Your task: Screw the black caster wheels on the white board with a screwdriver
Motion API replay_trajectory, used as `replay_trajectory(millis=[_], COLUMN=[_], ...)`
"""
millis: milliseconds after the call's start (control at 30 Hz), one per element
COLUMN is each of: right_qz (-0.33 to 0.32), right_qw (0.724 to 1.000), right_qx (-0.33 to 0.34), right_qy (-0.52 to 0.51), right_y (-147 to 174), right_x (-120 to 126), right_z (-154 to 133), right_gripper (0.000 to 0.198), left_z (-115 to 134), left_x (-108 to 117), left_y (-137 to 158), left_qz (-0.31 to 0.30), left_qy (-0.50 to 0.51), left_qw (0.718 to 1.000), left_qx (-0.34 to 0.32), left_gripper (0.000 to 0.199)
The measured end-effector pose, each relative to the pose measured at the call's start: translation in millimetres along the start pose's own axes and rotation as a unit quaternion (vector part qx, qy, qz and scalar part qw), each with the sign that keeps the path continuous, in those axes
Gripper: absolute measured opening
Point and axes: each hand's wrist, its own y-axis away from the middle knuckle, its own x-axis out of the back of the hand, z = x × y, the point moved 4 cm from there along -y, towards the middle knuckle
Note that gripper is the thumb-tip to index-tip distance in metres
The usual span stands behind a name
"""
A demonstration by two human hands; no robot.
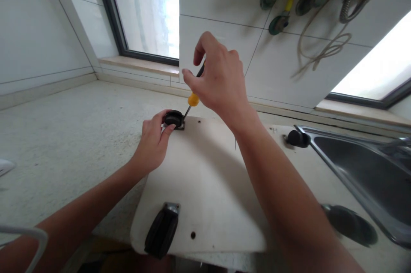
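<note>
My right hand [221, 76] grips a screwdriver [193, 99] with a yellow and black handle. Its shaft slants down to the mounting plate of a black caster wheel [174, 118] at the far left corner of a white board [205, 178]. Around that caster my left hand [154, 140] has its thumb and fingers closed. Whether a screw sits under the screwdriver's tip is too small to make out. Another black caster [162, 230] stands at the board's near left corner, and a third caster [298, 139] is at the far right.
The board lies on a speckled pale countertop [80, 136]. A steel sink [359, 170] adjoins it at the right, with a dark caster [351, 223] beside its rim. Pipe valves and loose cords [327, 50] hang on the tiled wall. A white cable [40, 238] curves at lower left.
</note>
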Motion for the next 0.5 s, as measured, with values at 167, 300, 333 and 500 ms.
replay_trajectory(millis=[167, 300, 333, 500], right_qz=[-0.001, 0.004, 0.003, -0.004], right_qw=[1.000, 1.000, 1.000, 1.000], right_qx=[-0.009, -0.011, -0.012, -0.016], right_qy=[0.005, 0.008, 0.008, 0.006], right_y=[-0.8, -0.7, -0.6, -0.2], right_x=[2.8, 4.4, 3.9, 2.1], right_z=[-0.9, -2.2, -2.2, -1.1], right_gripper=[0.022, 0.021, 0.020, 0.021], left_z=[1.1, 0.7, 0.7, 1.4], left_x=[0.7, 0.8, 0.8, 0.8], left_y=[-0.5, -0.7, -0.8, -0.7], left_qz=[-0.004, -0.009, -0.009, -0.013], left_qy=[-0.005, -0.013, -0.013, -0.012], left_qw=[1.000, 1.000, 1.000, 1.000], left_qx=[-0.001, 0.000, 0.000, -0.005], left_gripper=[0.049, 0.051, 0.050, 0.051])
